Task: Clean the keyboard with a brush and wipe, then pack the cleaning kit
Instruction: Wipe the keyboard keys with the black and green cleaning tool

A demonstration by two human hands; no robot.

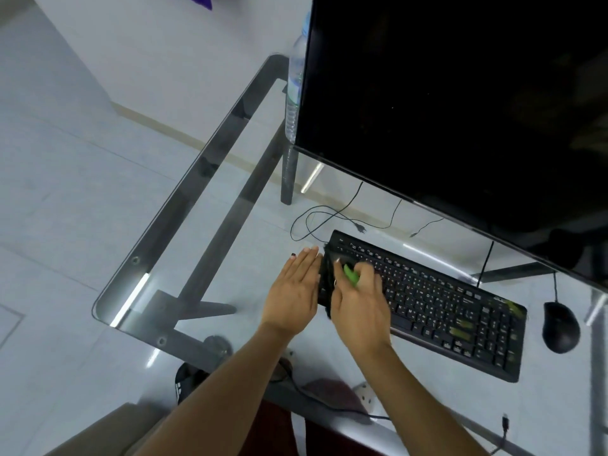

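Observation:
A black keyboard [437,301] lies at an angle on the glass desk [204,205]. My right hand [360,301] grips a green-handled brush [351,274] over the keyboard's left end. My left hand [294,287] is flat with straight fingers and rests against the keyboard's left edge. Greenish smears show on keys near the right end [460,327]. The brush's bristles are blurred and mostly hidden by my hand.
A large dark monitor [460,103] stands behind the keyboard. A black mouse [560,325] sits to the right. A clear water bottle [294,83] stands beside the monitor's left edge. Cables [329,218] lie behind the keyboard and one [329,404] below the desk front.

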